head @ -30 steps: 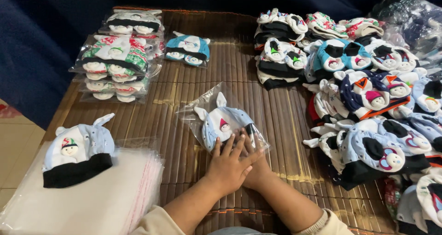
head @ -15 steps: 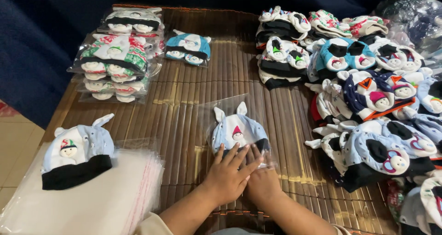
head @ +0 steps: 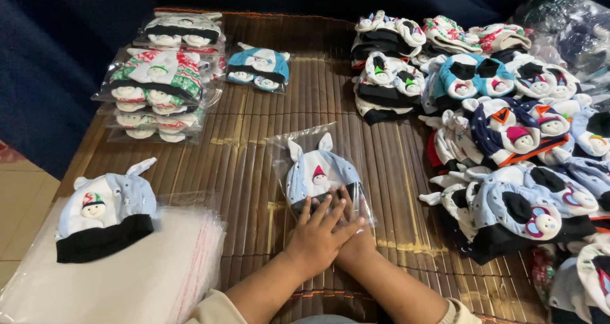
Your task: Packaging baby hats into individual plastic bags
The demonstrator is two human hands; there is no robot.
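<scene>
Left hand (head: 321, 235) flat, fingers spread, laid over right hand (head: 356, 244); both press the near edge of the bagged pale-blue hat (head: 316, 171). Hat lies at 12 o'clock from hands, mid-mat, long axis 12–6.

A dark slatted bamboo mat (head: 254, 146) covers the work surface. At nine o'clock a pale blue baby hat with a black band (head: 105, 219) lies on a stack of empty clear plastic bags (head: 146, 279). Toward eleven o'clock stands a stack of bagged hats (head: 159, 92), the top one patterned red, green and white, with another bagged pile (head: 183, 28) just behind it. At twelve o'clock lies a bagged turquoise hat (head: 258, 67). From one to four o'clock sprawls a heap of loose hats (head: 508, 140) in blue, navy, white and black. A dark blue cloth (head: 51, 70) hangs along the left edge.
</scene>
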